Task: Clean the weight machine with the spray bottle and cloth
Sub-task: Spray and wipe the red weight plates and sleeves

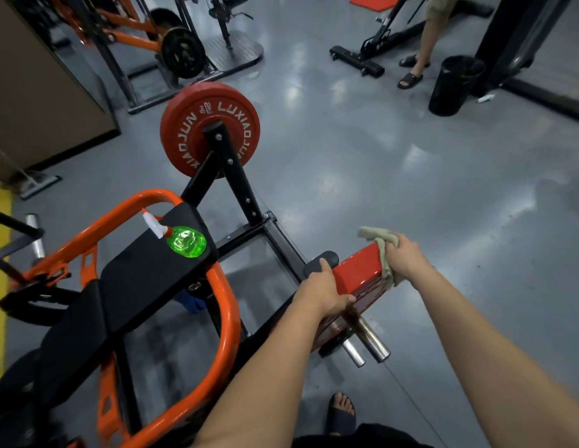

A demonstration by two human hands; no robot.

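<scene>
Outstretched, right hand [406, 257] fingers bunching cloth [378, 242] on red bar [359, 274], left hand [320, 292] fingers gripping bar

Both forearms are bare along all their visible length, the left forearm [268, 367] at about 6 o'clock and the right forearm [495, 344] at about 4 o'clock; the left hand [320, 294] and right hand [407, 257] are uncovered too. At 6 o'clock one foot wears a dark open-toe slide sandal [341, 421] with the toes showing, and just under it is the edge of a black garment [362, 438]
</scene>
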